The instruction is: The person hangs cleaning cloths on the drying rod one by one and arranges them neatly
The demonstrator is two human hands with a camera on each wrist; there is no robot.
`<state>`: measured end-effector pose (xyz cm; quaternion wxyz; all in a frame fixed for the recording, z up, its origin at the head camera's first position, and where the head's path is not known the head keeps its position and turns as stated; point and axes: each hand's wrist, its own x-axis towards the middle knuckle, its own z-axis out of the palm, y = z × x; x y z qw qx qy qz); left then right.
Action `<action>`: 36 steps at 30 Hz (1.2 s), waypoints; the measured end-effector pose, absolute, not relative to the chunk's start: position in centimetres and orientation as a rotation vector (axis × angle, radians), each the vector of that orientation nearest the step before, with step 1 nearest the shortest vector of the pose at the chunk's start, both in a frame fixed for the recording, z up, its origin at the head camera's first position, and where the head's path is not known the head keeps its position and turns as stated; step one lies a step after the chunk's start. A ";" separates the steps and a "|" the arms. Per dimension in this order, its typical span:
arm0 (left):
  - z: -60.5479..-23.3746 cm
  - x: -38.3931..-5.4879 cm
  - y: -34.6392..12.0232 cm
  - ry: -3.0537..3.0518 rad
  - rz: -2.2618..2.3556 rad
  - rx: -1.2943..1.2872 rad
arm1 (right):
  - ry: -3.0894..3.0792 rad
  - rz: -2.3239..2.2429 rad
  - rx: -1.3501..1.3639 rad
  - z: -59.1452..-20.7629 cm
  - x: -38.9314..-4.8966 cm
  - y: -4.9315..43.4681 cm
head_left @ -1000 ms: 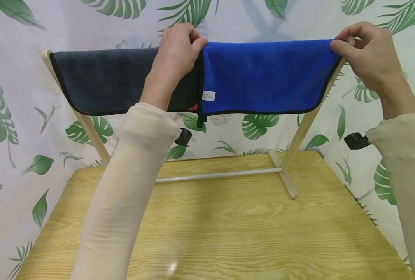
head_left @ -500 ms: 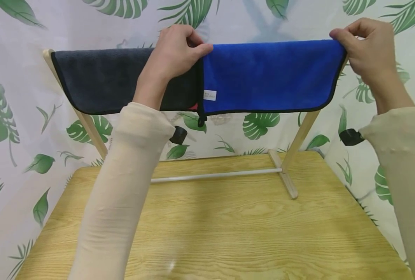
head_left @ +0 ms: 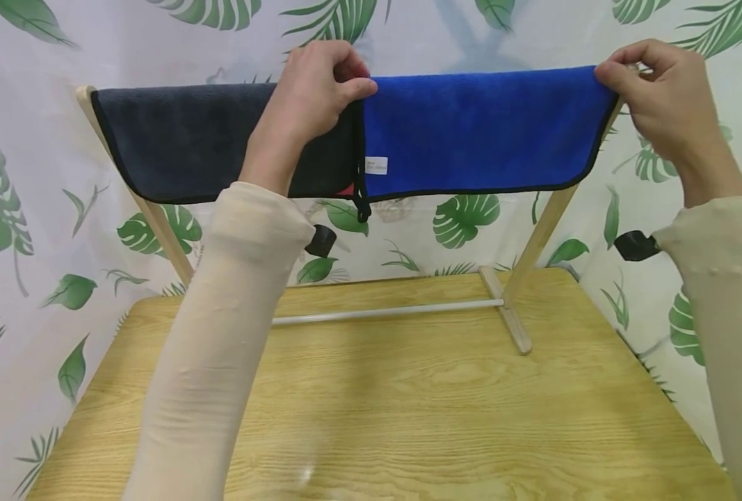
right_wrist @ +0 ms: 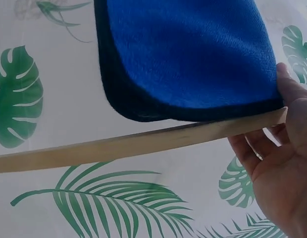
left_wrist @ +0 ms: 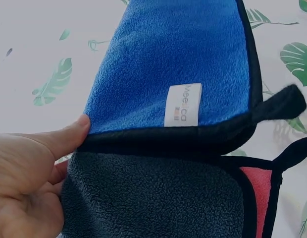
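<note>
A blue towel [head_left: 483, 132] with black edging and a white label [head_left: 375, 165] hangs folded over the top of a wooden rack [head_left: 549, 216]. Beside it on the left hangs a dark grey towel [head_left: 183, 142], a red patch showing at its lower corner. My left hand [head_left: 311, 90] pinches the blue towel's upper left corner, where the two towels meet. In the left wrist view its thumb [left_wrist: 76, 131] lies on the blue cloth. My right hand [head_left: 665, 90] pinches the upper right corner, next to the rack's upright. The top bar is hidden under the cloth.
The rack's foot [head_left: 508, 313] stands on a wood-grain table [head_left: 446, 410], with a white lower rod [head_left: 389, 312] running across. Behind is a leaf-patterned backdrop [head_left: 402, 243]. Black wrist cameras jut from both sleeves.
The blue towel's right end first shifted right and now sits slightly higher, its lower edge raised and slanting. My left hand moved slightly right along the top, then held near there.
</note>
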<state>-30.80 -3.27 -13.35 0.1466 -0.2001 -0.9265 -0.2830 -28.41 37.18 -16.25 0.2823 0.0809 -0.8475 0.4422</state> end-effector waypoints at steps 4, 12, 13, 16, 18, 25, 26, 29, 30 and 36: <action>-13.3 -30.9 -3.5 -2.663 -0.826 -0.558 | -2.329 1.143 0.196 -15.8 -28.7 37.1; -13.6 -31.1 -3.3 -2.652 -0.766 -0.528 | -2.319 1.187 0.234 -15.6 -28.8 37.0; -13.6 -31.1 -3.3 -2.646 -0.761 -0.529 | -2.294 1.214 0.251 -15.6 -28.7 36.9; -13.7 -31.1 -3.2 -2.628 -0.754 -0.537 | -2.218 1.290 0.292 -15.9 -28.7 36.9; -13.7 -31.1 -3.1 -2.619 -0.757 -0.547 | -2.204 1.309 0.295 -16.1 -28.7 37.0; -13.4 -31.1 -3.9 -2.649 -0.724 -0.670 | -1.993 1.805 0.528 -16.6 -28.7 38.4; -13.3 -31.1 -4.0 -2.655 -0.726 -0.687 | -1.944 1.890 0.573 -16.6 -28.7 38.5; -13.2 -31.1 -4.3 -2.667 -0.746 -0.724 | -1.863 2.033 0.654 -16.7 -28.8 38.6; -13.2 -31.1 -4.3 -2.667 -0.758 -0.730 | -1.853 2.050 0.663 -16.8 -28.8 38.7; -13.1 -31.1 -4.1 -2.683 -0.781 -0.750 | -1.810 2.101 0.664 -17.0 -28.9 38.7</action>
